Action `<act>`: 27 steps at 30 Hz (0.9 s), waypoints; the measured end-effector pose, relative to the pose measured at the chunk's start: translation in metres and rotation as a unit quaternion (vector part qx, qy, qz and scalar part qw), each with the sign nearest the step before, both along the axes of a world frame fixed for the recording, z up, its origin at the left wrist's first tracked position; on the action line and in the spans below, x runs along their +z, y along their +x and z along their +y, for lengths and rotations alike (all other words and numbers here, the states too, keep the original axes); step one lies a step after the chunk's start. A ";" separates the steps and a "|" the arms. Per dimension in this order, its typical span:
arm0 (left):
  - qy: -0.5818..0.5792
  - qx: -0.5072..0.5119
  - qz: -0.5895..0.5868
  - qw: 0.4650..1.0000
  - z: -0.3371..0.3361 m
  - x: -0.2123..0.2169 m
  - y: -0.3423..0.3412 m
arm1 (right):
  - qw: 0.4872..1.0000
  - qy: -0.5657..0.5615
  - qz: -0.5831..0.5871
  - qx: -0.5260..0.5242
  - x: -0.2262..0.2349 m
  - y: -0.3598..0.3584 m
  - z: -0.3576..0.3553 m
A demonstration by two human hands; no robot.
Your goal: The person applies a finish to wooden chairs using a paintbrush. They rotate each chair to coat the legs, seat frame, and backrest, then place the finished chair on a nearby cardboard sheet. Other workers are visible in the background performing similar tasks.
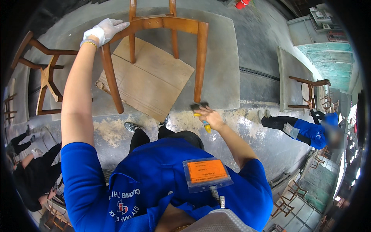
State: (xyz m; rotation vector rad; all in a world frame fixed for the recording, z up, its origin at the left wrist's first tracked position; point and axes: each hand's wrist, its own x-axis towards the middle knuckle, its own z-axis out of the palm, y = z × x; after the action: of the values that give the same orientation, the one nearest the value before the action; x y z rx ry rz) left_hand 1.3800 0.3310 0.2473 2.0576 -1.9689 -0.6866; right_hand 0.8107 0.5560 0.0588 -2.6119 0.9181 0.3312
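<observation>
In front of me stands a brown wooden chair frame [181,25] with several legs and curved rails. My left hand [105,31], in a whitish glove, is closed over the frame's left corner, above one leg. My right hand [212,117] is closed around a brush with a yellow handle [207,127]. Its dark bristles are close to the foot of the frame's right leg; whether they touch cannot be made out. Beneath the frame lies a flat sheet of brown cardboard [154,73].
The cardboard lies on a grey platform [224,50]. Another chair frame [48,77] stands at left. To the right, a person in blue [309,131] works near a chair frame [309,82]. At the lower left is a person in black [34,178]. A red object [242,4] sits far off.
</observation>
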 end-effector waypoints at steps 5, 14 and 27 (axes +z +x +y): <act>0.032 0.017 0.011 0.999 0.022 0.009 -0.008 | 0.666 0.120 -0.407 -0.614 0.005 0.017 -0.059; -0.018 0.018 0.021 0.999 0.044 0.007 -0.019 | 0.470 0.021 -0.813 -0.343 0.191 0.127 -0.148; -0.032 -0.015 0.049 0.998 0.065 0.018 -0.027 | 0.742 -0.354 -0.434 -0.369 0.153 0.229 -0.088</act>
State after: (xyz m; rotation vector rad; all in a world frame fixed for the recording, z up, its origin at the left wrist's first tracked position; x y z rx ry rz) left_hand 1.3534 0.3957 0.2658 1.9246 -1.9444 -0.7068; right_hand 1.0393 0.4679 0.2118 -2.1439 1.7289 -1.5602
